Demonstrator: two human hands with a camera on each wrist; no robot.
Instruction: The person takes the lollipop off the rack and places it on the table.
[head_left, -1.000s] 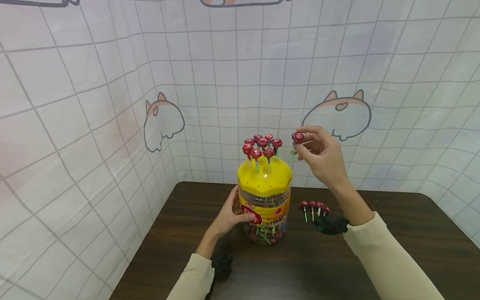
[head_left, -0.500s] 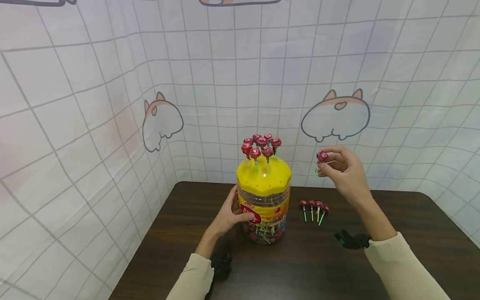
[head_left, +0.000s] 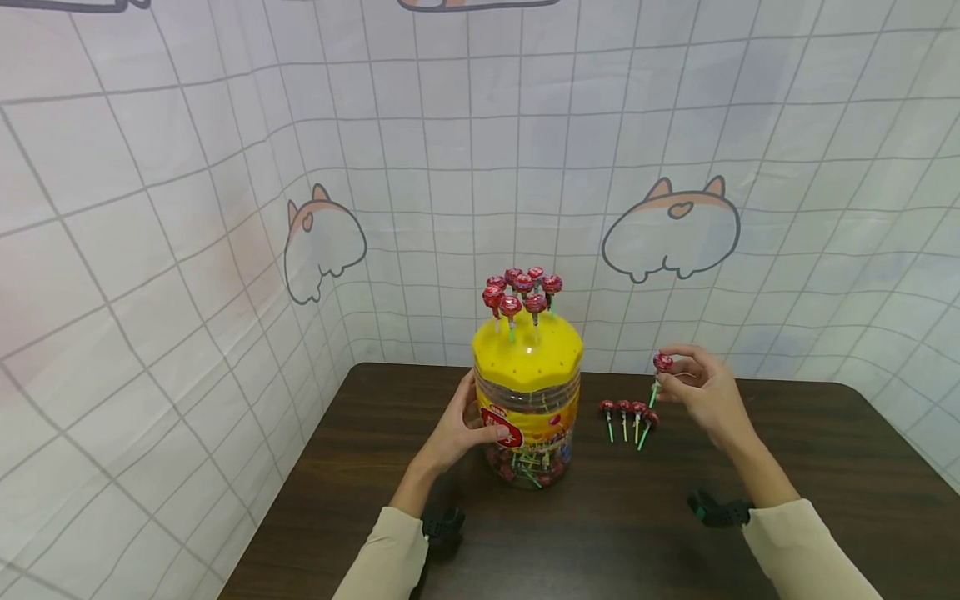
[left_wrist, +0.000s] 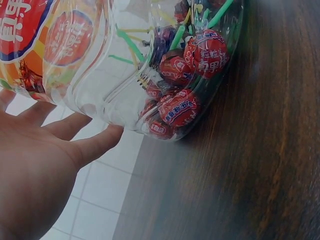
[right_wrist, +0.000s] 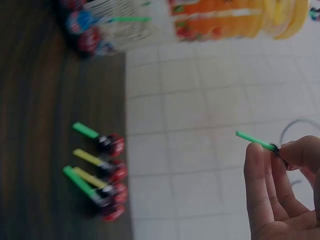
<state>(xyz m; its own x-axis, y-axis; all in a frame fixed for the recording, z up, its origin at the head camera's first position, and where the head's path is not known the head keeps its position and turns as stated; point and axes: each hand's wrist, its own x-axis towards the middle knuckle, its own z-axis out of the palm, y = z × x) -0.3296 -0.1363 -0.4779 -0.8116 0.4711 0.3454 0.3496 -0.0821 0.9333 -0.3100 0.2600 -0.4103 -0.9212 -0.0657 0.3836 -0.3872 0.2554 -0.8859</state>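
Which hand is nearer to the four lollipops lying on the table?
Right: the right hand holds another lollipop up beside the four lollipops, while the left hand grips the jar, on the jar's far side from them.

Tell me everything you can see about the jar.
The jar stands upright on the dark table, clear and plastic-looking. Its yellow lid has small holes, and lollipops stand in it, heads up. A yellow and orange label with a red patch crosses the body; more lollipops lie inside at the bottom. The left hand grips its side.
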